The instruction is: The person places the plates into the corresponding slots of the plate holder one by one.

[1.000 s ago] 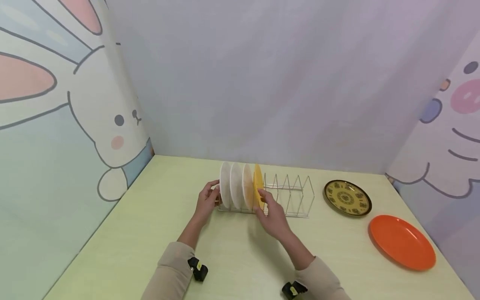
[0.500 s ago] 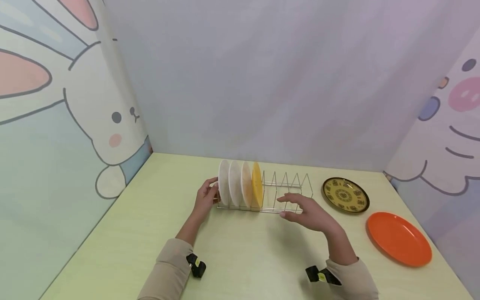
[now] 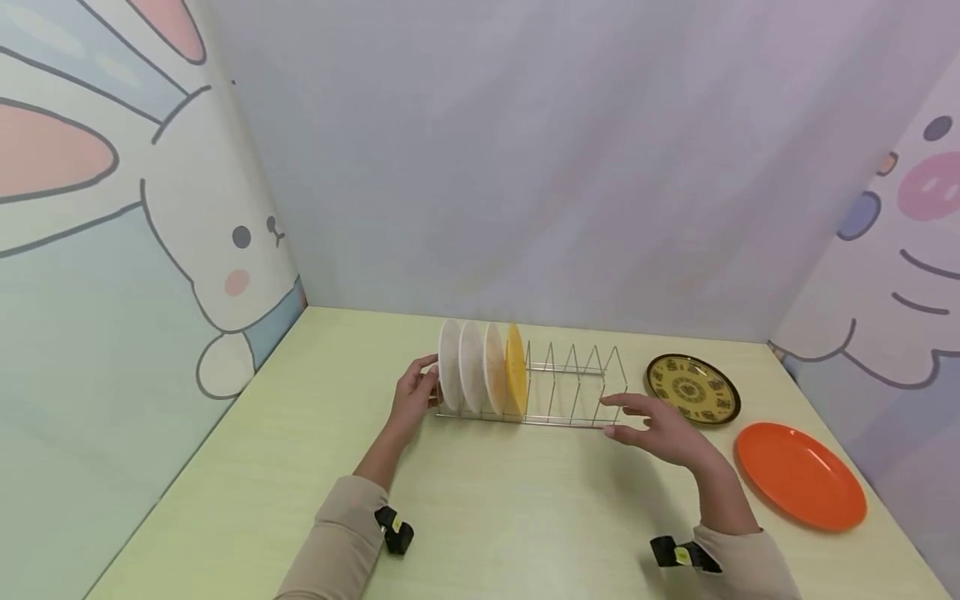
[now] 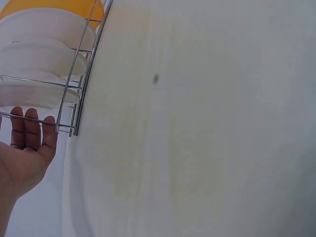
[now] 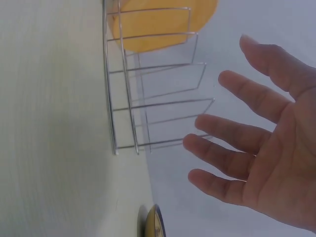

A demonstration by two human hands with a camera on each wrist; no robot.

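A wire plate rack point(image 3: 558, 424) stands on the table, with three whitish plates point(image 3: 449, 367) and a yellow plate point(image 3: 516, 371) upright in its left slots. My left hand point(image 3: 411, 400) holds the rack's left end; in the left wrist view its fingertips point(image 4: 32, 114) curl at the end wire, beside the outermost white plate point(image 4: 34, 95). Off the rack's right end, my right hand point(image 3: 666, 432) hovers with thumb and fingers spread and nothing between them. The right wrist view has the open palm facing the rack's vacant wire slots point(image 5: 163, 103).
A patterned yellow-green plate point(image 3: 692, 390) with a dark rim lies flat right of the rack. Closer to the table's right edge lies an orange oval plate point(image 3: 798, 475). A curtain wall point(image 3: 525, 167) rises behind the table point(image 3: 480, 508), and cartoon-printed panels flank both sides.
My right hand has let go of the yellow plate and moved right, past the rack's right end. The plate stays upright in its slot. My left hand keeps its place at the rack.
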